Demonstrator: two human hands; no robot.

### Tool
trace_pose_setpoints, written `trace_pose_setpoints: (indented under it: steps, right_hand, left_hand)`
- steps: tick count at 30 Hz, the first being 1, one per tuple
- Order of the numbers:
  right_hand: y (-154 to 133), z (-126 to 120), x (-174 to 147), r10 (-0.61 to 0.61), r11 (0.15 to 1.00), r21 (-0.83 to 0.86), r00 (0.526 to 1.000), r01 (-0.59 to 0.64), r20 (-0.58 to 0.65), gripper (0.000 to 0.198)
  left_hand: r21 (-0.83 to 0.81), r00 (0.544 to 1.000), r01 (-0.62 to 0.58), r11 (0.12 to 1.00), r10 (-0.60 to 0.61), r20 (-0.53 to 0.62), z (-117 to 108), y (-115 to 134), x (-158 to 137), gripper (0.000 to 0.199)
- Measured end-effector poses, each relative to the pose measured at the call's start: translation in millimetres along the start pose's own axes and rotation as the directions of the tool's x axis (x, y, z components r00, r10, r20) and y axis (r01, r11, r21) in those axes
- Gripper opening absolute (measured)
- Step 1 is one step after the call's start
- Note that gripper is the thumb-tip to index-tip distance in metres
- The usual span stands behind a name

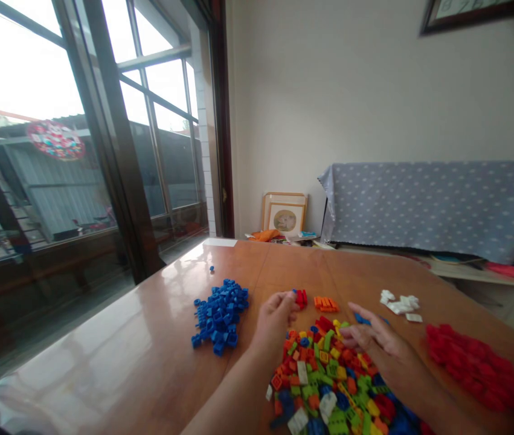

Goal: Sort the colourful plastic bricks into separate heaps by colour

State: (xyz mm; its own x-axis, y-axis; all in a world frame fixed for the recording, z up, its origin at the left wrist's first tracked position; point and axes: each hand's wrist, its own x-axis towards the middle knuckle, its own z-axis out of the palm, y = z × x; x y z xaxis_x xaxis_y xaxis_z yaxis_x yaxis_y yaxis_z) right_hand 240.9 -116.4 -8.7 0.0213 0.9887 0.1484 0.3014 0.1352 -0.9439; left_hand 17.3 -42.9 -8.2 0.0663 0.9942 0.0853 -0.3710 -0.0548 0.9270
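Note:
My left hand (275, 317) is closed, its fingers curled together beside a few red bricks (301, 298). A speck of blue shows at its fingertips, but I cannot make out what they hold. Over the right side of a mixed pile of coloured toy bricks (324, 374) hovers my right hand (381, 338), thumb and fingers apart, with nothing visible in it. Just behind its fingers lie blue pieces (365, 318), partly covered. A short row of orange bricks (326, 304) sits between the two hands, farther back.
On the wooden table (148, 362), a heap of blue bricks (221, 317) lies left, with one blue piece (212, 269) beyond it. White bricks (401, 303) and a red heap (478, 365) lie right. Framed pictures (284, 211) lean on the wall behind; windows stand left.

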Motion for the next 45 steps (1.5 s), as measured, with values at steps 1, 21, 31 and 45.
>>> trace_pose_setpoints:
  steps: [1,21,31,45]
  right_hand:
    - [2.1,-2.9,1.9,0.006,1.0,0.003,1.0,-0.006,-0.031,0.069]
    - [19.5,-29.2,15.4,0.005,1.0,-0.023,0.98,-0.01,-0.198,0.054]
    - [41.9,-49.7,34.0,-0.076,0.989,-0.145,0.956,0.036,-0.283,0.045]
    - [38.6,-39.3,28.2,-0.128,0.941,-0.324,0.989,0.097,-0.074,0.045]
  left_hand:
    - [-0.147,0.995,0.033,0.989,-0.046,-0.09,-7.0,2.7,6.7,0.031]
    - [-0.455,0.883,-0.017,0.89,-0.2,-0.425,-49.9,21.5,30.4,0.022]
    - [0.249,0.997,-0.027,0.968,0.045,-0.067,-16.5,-0.7,11.2,0.026]
    - [0.208,0.99,-0.121,0.971,0.102,0.101,-13.4,-19.0,5.8,0.025]
